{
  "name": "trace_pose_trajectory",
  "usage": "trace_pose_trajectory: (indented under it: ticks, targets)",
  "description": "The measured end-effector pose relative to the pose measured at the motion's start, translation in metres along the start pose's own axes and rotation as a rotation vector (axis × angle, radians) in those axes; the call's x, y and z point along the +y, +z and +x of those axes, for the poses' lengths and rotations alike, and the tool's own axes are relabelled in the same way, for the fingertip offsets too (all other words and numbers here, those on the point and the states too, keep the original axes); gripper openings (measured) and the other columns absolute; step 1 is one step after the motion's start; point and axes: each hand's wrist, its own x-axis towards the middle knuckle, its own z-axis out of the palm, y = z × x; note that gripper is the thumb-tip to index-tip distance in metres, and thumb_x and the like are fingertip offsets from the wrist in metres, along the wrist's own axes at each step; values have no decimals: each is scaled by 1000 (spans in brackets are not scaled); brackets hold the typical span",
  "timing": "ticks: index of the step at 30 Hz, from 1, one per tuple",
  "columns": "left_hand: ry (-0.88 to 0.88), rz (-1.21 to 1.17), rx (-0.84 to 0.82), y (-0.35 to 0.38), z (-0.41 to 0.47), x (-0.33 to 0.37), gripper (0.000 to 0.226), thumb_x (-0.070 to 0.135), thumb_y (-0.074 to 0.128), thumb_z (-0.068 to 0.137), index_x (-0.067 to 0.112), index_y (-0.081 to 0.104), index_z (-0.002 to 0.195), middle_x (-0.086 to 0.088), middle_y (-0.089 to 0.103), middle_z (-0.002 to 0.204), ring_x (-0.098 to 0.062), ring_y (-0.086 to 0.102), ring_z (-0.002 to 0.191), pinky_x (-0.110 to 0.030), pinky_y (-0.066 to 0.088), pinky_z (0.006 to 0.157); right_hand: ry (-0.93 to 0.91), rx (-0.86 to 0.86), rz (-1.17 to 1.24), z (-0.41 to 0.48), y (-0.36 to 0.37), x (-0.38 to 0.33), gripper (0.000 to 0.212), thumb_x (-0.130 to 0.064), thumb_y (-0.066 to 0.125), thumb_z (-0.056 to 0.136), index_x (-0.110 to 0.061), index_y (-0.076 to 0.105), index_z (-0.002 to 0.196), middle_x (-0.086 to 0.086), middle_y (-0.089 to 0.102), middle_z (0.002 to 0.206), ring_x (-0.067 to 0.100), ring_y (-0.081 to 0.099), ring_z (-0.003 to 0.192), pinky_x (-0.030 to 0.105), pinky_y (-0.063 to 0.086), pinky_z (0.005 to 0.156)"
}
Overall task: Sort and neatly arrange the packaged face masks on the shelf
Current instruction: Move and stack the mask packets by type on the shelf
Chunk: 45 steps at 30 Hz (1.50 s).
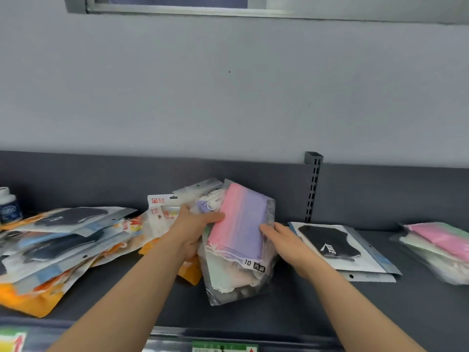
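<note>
The pink-and-purple mask pack [241,224] sits at mid-shelf, tilted up off the dark shelf [279,306] on top of other clear packs. The left hand [195,229] grips its left edge, thumb across the pink face and fingers curled beneath. The right hand [286,240] lies flat against its right edge, fingers straight, holding nothing. Left of the pack sprawls a jumbled heap of packs [63,240]. Right of it lie stacked black-mask packs [337,245], and further right are pastel packs [436,245].
</note>
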Motion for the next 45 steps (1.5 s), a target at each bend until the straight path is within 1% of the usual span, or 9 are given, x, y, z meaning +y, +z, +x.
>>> trace_pose_trajectory:
  ticks: [2, 5, 10, 17, 21, 27, 35, 39, 45]
  targets:
    - [4, -96, -30, -5, 1, 8, 78, -2, 81, 72, 25, 34, 127, -16, 62, 116, -37, 67, 98, -57, 56, 81, -56, 39, 90, -5, 3, -8, 34, -39, 54, 95, -20, 59, 123, -7, 65, 120, 6, 62, 102, 22, 47, 84]
    - [20, -176, -62, 3, 6, 18, 73, 8, 86, 70, 7, 44, 130, -20, 65, 115, -37, 69, 101, -58, 55, 86, -167, 130, 105, -18, -3, -24, 21, -32, 61, 92, -19, 65, 109, -8, 71, 92, 0, 62, 68, 14, 47, 62]
    - [-22, -201, -208, 53, 5, 10, 52, 15, 79, 81, -3, 58, 124, -21, 69, 116, -36, 70, 102, -56, 57, 82, -151, 301, 64, -45, -28, -21, 34, -32, 68, 86, -30, 59, 119, 2, 72, 100, 21, 69, 89, 33, 55, 79]
    - [-94, -78, -420, 156, -21, -13, 20, 6, 65, 91, 0, 66, 110, -20, 70, 109, -31, 68, 91, -45, 57, 83, -34, 526, 129, -87, -111, 14, 6, -15, 64, 90, -15, 66, 96, -3, 66, 78, -2, 51, 44, 13, 38, 44]
    - [-135, -7, -501, 228, -36, -32, 12, -4, 55, 89, 1, 65, 87, -16, 67, 85, -30, 64, 77, -45, 52, 90, 68, 615, 67, -104, -176, 40, 8, -21, 65, 89, -17, 64, 82, -1, 60, 70, 11, 48, 53, 20, 36, 47]
    - [-125, 81, -523, 345, -45, -68, 8, -4, 56, 92, -2, 62, 97, -18, 65, 87, -29, 64, 75, -37, 54, 69, 148, 704, -33, -110, -300, 77, 26, -20, 65, 84, 5, 60, 87, 24, 48, 76, 18, 43, 66, 29, 34, 61]
    - [-117, 154, -347, 453, -19, -133, 69, 19, 80, 70, -4, 52, 128, -21, 69, 108, -34, 70, 91, -41, 59, 72, 274, 596, -243, -83, -405, 126, 27, -11, 57, 86, -12, 38, 67, 2, 33, 60, 15, 32, 51, 21, 27, 39]
    - [-98, 362, -313, 467, -10, -156, 99, 44, 79, 70, 4, 27, 144, -14, 52, 134, -32, 58, 115, -44, 51, 96, 285, 533, -337, -68, -423, 149, 20, -16, 56, 87, -6, 54, 69, 9, 47, 66, 19, 44, 57, 28, 31, 52]
    - [-93, 388, -256, 476, -7, -156, 125, 56, 76, 62, 16, 4, 156, -13, 33, 153, -33, 46, 131, -46, 41, 108, 201, 557, -351, -59, -441, 158, 45, -21, 60, 88, 10, 55, 120, 28, 60, 119, 41, 58, 107, 46, 48, 90]
